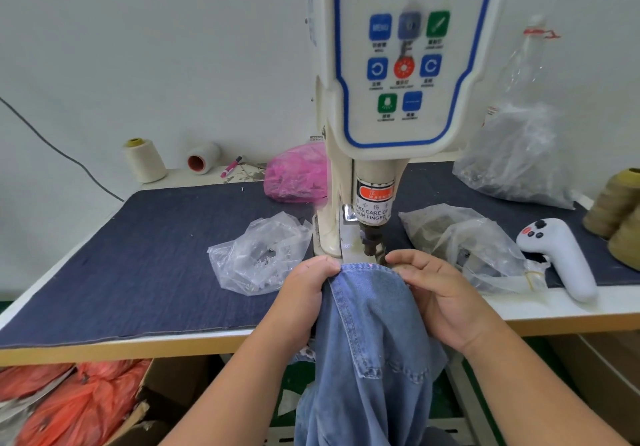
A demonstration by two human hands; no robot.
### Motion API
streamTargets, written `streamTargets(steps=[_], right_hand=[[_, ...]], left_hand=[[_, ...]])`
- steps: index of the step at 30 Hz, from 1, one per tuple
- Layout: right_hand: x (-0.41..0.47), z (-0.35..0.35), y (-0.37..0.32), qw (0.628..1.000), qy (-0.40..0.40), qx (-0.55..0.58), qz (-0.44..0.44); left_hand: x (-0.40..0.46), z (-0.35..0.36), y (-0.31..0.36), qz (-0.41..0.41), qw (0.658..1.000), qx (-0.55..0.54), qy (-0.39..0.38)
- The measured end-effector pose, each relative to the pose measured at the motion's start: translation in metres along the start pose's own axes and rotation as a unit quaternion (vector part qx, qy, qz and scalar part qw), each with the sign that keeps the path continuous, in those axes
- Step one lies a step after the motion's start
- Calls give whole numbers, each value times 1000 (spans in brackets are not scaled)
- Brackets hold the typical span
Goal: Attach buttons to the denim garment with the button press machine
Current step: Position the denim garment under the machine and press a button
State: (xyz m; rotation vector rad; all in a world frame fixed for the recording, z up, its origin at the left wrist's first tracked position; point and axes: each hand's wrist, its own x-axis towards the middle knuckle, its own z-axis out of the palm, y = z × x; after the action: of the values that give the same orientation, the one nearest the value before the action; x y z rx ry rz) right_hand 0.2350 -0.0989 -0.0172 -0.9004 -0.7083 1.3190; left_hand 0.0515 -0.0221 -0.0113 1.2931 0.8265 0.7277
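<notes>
A light blue denim garment [370, 328] hangs over the table's front edge, its stitched top edge lying under the head of the cream button press machine [374, 182]. My left hand [308, 289] grips the garment's left edge, fingers curled round the cloth. My right hand [440, 293] holds the right edge, thumb on top and fingers bent over the fold. A small red light dot shows on the denim near the press punch [372, 241]. No button is visible at the punch.
Clear plastic bags of small metal parts lie left [256, 258] and right [471, 241] of the machine. A pink bag [298, 175], thread cones [143, 160], a white handheld controller [557, 255] and a large clear bag [519, 158] sit around. Orange bags [76, 400] lie under the table.
</notes>
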Motion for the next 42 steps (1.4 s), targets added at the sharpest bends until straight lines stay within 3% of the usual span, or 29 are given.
streamTargets(steps=[5, 9, 15, 21, 29, 32, 37, 42], right_hand=[[-4, 7, -1, 997, 16, 77, -12], [-12, 12, -2, 997, 9, 68, -31], [-46, 11, 6, 995, -35, -94, -14], [-72, 7, 7, 941, -101, -323, -3], [-74, 21, -7, 912, -138, -385, -4], [-76, 29, -1, 920, -109, -377, -17], [-72, 21, -8, 972, -15, -212, -98], [-39, 21, -13, 995, 41, -70, -56]], left_hand=[[-1, 0, 0, 15, 1000, 20, -15], [-3, 0, -3, 33, 998, 44, -36], [-30, -2, -10, 66, 995, -47, -64], [-57, 13, 4, 146, 967, -108, -177], [-66, 10, 34, 211, 944, -81, -242], [-65, 5, 35, 201, 951, -80, -219], [-51, -13, 31, 145, 977, -22, -153], [-28, -14, 27, 53, 992, 58, -96]])
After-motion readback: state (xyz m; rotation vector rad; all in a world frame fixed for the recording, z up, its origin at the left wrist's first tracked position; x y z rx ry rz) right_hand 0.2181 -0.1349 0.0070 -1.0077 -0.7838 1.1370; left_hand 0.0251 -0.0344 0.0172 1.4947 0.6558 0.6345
